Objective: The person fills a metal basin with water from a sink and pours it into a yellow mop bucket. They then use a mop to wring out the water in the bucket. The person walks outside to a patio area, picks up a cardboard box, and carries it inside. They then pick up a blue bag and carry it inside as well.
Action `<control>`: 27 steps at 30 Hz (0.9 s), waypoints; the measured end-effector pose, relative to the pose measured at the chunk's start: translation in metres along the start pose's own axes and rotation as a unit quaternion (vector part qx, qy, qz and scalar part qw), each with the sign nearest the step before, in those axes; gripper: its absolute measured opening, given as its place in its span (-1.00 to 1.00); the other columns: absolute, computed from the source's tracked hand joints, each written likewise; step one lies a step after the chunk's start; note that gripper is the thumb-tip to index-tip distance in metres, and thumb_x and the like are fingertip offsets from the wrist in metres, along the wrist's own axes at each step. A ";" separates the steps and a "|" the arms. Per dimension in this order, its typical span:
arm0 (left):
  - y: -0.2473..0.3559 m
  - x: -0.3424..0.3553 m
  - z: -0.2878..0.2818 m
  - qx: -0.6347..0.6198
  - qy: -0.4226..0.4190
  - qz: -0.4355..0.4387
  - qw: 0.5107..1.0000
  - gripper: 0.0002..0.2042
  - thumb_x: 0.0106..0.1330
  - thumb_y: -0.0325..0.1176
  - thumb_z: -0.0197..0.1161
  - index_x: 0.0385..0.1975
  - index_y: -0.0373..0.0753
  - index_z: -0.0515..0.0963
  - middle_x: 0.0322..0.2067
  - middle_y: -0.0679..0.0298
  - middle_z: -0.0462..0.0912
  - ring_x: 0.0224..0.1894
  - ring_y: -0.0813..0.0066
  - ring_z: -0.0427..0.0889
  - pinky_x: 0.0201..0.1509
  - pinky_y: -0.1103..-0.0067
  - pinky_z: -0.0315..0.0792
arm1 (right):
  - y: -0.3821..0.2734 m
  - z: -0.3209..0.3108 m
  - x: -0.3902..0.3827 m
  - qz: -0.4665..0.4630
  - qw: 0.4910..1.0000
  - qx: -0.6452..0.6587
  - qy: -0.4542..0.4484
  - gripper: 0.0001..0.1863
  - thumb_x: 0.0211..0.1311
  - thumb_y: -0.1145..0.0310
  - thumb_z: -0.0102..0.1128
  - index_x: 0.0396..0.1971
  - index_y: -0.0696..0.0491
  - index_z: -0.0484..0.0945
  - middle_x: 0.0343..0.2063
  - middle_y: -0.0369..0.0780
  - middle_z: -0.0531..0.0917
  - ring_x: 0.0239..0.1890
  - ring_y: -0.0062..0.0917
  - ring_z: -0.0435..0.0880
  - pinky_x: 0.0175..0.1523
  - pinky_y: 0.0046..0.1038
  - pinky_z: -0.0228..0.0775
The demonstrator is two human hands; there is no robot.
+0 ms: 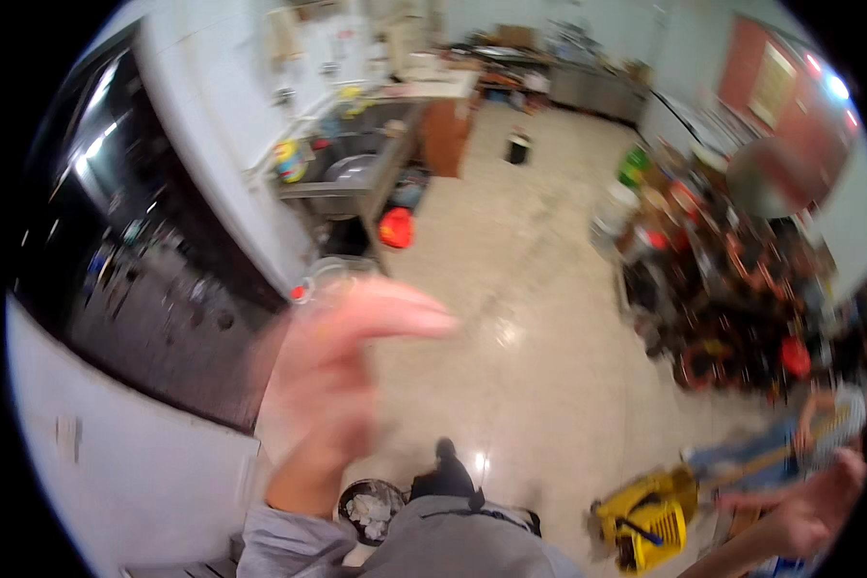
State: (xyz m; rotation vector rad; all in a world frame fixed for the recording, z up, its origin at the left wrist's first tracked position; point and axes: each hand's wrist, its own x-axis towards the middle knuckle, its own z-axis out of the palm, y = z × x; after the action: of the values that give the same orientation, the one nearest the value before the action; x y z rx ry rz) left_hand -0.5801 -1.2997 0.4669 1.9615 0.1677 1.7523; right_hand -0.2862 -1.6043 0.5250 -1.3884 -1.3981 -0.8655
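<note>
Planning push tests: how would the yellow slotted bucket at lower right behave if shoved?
The yellow slotted bucket looks like moulded plastic, so probably stiff. Its slotted part suggests light for its size, though any water inside is hidden. The floor shines, so it may slide easily; I can't make out wheels.

Room: white walls (pixel 202 96), glossy beige floor (pixel 530 289).
Before me: dark opening (pixel 164 299), left; steel sink (pixel 335 203), left wall; brown cabinet (pixel 448 135) beyond; bright light (pixel 838 88), upper right.
</note>
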 end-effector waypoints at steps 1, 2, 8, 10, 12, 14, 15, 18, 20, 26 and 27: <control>-0.041 -0.055 -0.026 0.042 -0.031 -0.163 0.985 -0.67 0.35 -0.33 -0.23 -0.36 -0.35 0.53 -0.38 0.14 0.61 -0.33 0.37 0.56 -0.13 0.51 0.43 | 0.027 0.028 -0.039 0.097 0.994 0.028 -0.042 -0.60 0.34 0.04 -0.20 -0.11 0.06 0.38 -0.23 -0.20 0.45 -0.16 -0.52 0.44 0.04 -0.47 0.25; -0.069 -0.129 -0.055 0.097 -0.058 -0.311 0.944 -0.66 0.35 -0.33 -0.22 -0.37 -0.35 0.54 -0.39 0.14 0.61 -0.33 0.37 0.56 -0.13 0.51 0.43 | 0.043 0.090 -0.089 0.394 0.878 0.254 0.099 -0.66 0.32 0.07 -0.12 -0.18 0.05 0.38 -0.27 -0.22 0.44 -0.19 -0.58 0.43 -0.03 -0.51 0.27; -0.160 -0.398 -0.233 0.180 -0.021 -0.696 0.695 -0.68 0.31 -0.22 -0.09 -0.53 -0.28 0.51 -0.61 0.19 0.56 -0.50 0.52 0.57 -0.40 0.57 0.42 | 0.196 0.307 -0.482 0.729 0.134 0.054 -0.669 -0.58 0.14 0.16 0.14 -0.07 0.08 0.38 -0.37 -0.17 0.53 -0.37 -0.47 0.50 -0.34 -0.42 0.35; -0.138 -0.422 -0.298 0.193 0.133 -0.745 0.625 -0.70 0.28 -0.22 -0.04 -0.51 -0.32 0.50 -0.57 0.17 0.57 -0.52 0.54 0.56 -0.42 0.59 0.42 | 0.098 0.334 -0.514 0.506 0.256 0.221 -0.793 -0.34 0.08 0.07 0.19 0.17 0.03 0.28 -0.01 -0.15 0.49 0.11 -0.43 0.41 0.19 -0.27 0.24; -0.145 -0.369 -0.358 0.284 0.153 -0.701 0.636 -0.69 0.27 -0.23 -0.04 -0.57 -0.33 0.48 -0.63 0.20 0.55 -0.62 0.51 0.53 -0.47 0.57 0.41 | 0.043 0.408 -0.479 0.518 0.231 0.201 -0.798 -0.38 0.08 0.09 0.18 0.14 0.03 0.31 -0.07 -0.16 0.51 0.01 -0.44 0.44 0.07 -0.30 0.28; -0.193 -0.342 -0.412 0.284 0.202 -0.659 0.666 -0.70 0.26 -0.22 -0.01 -0.56 -0.31 0.49 -0.66 0.21 0.54 -0.62 0.53 0.53 -0.48 0.57 0.40 | 0.013 0.479 -0.444 0.534 0.233 0.196 -0.789 -0.42 0.09 0.11 0.16 0.11 0.04 0.33 -0.13 -0.17 0.53 -0.10 -0.46 0.48 -0.06 -0.33 0.32; -0.219 -0.328 -0.434 0.286 0.224 -0.638 0.679 -0.70 0.26 -0.21 0.00 -0.56 -0.30 0.49 -0.67 0.22 0.53 -0.62 0.53 0.52 -0.49 0.58 0.39 | 0.004 0.518 -0.428 0.538 0.239 0.195 -0.784 -0.44 0.09 0.12 0.15 0.09 0.04 0.35 -0.16 -0.18 0.55 -0.15 -0.46 0.50 -0.12 -0.34 0.35; -0.298 -0.274 -0.486 0.270 0.241 -0.617 0.699 -0.71 0.24 -0.20 0.04 -0.53 -0.32 0.49 -0.67 0.20 0.53 -0.61 0.49 0.52 -0.47 0.56 0.38 | -0.017 0.626 -0.395 0.558 0.267 0.194 -0.761 -0.50 0.10 0.15 0.13 0.05 0.04 0.38 -0.25 -0.19 0.58 -0.31 -0.49 0.55 -0.31 -0.39 0.41; -0.342 -0.247 -0.527 0.261 0.202 -0.609 0.721 -0.70 0.24 -0.18 0.04 -0.51 -0.32 0.49 -0.65 0.18 0.53 -0.59 0.43 0.53 -0.45 0.53 0.39 | -0.039 0.706 -0.384 0.565 0.323 0.204 -0.732 -0.54 0.11 0.18 0.11 0.01 0.04 0.41 -0.31 -0.20 0.60 -0.42 -0.50 0.59 -0.44 -0.42 0.45; -0.390 -0.309 -0.655 0.296 0.149 -0.717 0.613 -0.67 0.24 -0.11 0.04 -0.44 -0.31 0.48 -0.52 0.07 0.57 -0.41 0.16 0.59 -0.33 0.36 0.41 | -0.128 1.015 -0.406 0.507 0.417 0.264 -0.706 -0.62 0.21 0.15 -0.02 -0.07 0.06 0.42 -0.36 -0.17 0.59 -0.41 -0.43 0.59 -0.39 -0.38 0.47; -0.382 -0.326 -0.681 0.307 0.127 -0.736 0.589 -0.67 0.24 -0.11 0.04 -0.45 -0.31 0.48 -0.51 0.07 0.58 -0.39 0.13 0.59 -0.32 0.35 0.41 | -0.169 1.080 -0.386 0.545 0.357 0.179 -0.737 -0.66 0.13 0.25 0.13 -0.15 0.12 0.44 -0.46 -0.12 0.58 -0.55 -0.46 0.60 -0.57 -0.45 0.43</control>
State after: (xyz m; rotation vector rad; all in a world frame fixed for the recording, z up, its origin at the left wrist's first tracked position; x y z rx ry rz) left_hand -1.1975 -0.9109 0.0373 0.9495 2.0225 0.6798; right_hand -0.6422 -0.7235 -0.1390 -2.1121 -0.9430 1.9989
